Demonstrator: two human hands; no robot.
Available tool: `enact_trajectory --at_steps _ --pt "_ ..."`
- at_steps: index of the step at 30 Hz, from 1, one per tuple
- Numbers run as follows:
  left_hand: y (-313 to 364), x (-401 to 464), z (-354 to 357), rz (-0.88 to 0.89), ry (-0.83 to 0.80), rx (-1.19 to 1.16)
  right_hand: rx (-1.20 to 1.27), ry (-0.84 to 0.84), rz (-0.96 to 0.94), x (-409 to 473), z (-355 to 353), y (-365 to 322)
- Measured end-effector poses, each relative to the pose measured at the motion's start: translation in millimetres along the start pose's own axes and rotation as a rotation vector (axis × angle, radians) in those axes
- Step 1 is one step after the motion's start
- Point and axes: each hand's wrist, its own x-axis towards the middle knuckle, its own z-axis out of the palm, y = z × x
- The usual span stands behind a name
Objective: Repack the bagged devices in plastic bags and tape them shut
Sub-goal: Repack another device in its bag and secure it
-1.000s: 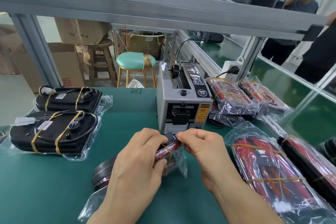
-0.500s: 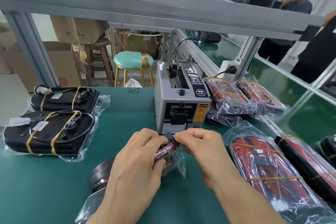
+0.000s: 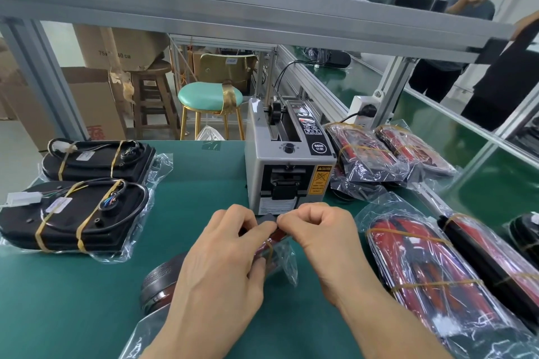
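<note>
Left hand (image 3: 224, 268) grips bagged device (image 3: 271, 245) at counter (image 3: 73, 300) centre; right hand (image 3: 318, 230) pinches bag's top edge, fingers curled tight. Both hands just before tape dispenser (image 3: 287, 163). Two black bagged devices (image 3: 73, 213) lie left on green counter; red bagged devices (image 3: 431, 277) piled right, more behind beside dispenser. Teal stool (image 3: 210, 96) beyond counter's far edge.
</note>
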Motion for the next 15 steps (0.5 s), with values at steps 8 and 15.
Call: enact_trajectory --at_steps 8,15 --pt "2 4 1 0.023 -0.004 0.029 -0.122 0.015 -0.062 3 -4 -1" --pt "-3 4 4 0.054 0.042 0.019 0.141 0.029 0.047 7 -15 5"
